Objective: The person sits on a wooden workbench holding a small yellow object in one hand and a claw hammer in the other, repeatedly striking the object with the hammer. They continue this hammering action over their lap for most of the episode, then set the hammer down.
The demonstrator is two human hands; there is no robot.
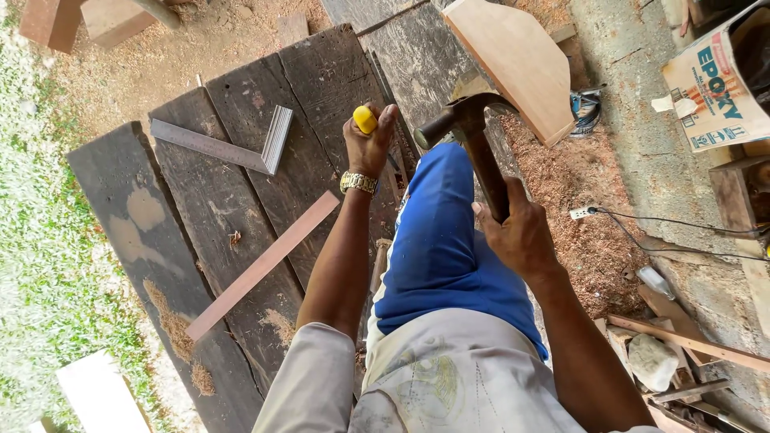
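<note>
While our left hand [369,144] closes its grip around the yellow-handled chisel [365,119] to keep it upright on the dark plank tabletop [241,200], our right hand [521,236] clenches the claw hammer [465,120] low on its handle, head raised just right of the chisel. A try square [241,148] and wooden strip [265,263] lie left.

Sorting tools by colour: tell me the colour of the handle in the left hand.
Yellow handle, gripped by the left hand; head view.

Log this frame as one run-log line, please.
left hand: grips yellow-handled chisel | right hand: holds wooden-handled claw hammer, raised | bench: dark plank worktop, steel try square, reddish wood strip
</note>
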